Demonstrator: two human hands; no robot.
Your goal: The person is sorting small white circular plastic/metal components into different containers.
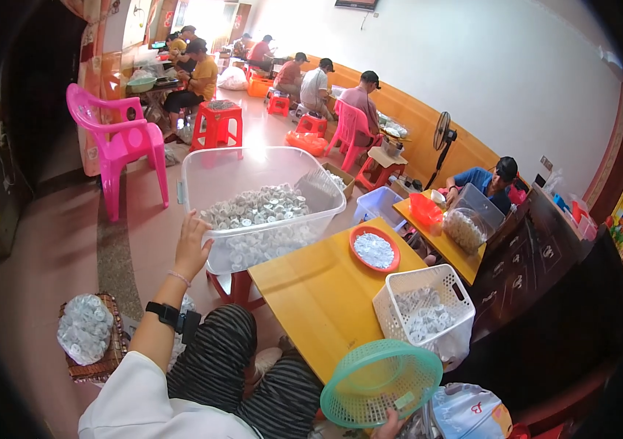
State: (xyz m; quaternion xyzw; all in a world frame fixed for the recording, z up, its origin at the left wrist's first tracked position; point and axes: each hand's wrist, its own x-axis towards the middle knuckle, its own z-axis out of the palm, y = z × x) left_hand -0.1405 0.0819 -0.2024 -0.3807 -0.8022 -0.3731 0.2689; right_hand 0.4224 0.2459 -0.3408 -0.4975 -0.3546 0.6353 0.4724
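At the near left corner of a large clear plastic bin [282,245], my left hand [193,240] rests with fingers spread against its side. Many small white plastic parts [264,208] are heaped inside the bin, which sits on a red stool [237,287]. My right hand [387,426], mostly cut off by the lower edge, grips the rim of a round green plastic colander [381,382]. The colander is tilted beside the yellow table's [304,293] near edge; I see no parts in it.
On the table stand an orange-red bowl [397,257] of white pieces and a white perforated basket [392,304]. A bag of white parts [86,329] lies at left, near a pink chair [117,135]. A co-worker [483,179] sits at right; several others work farther back.
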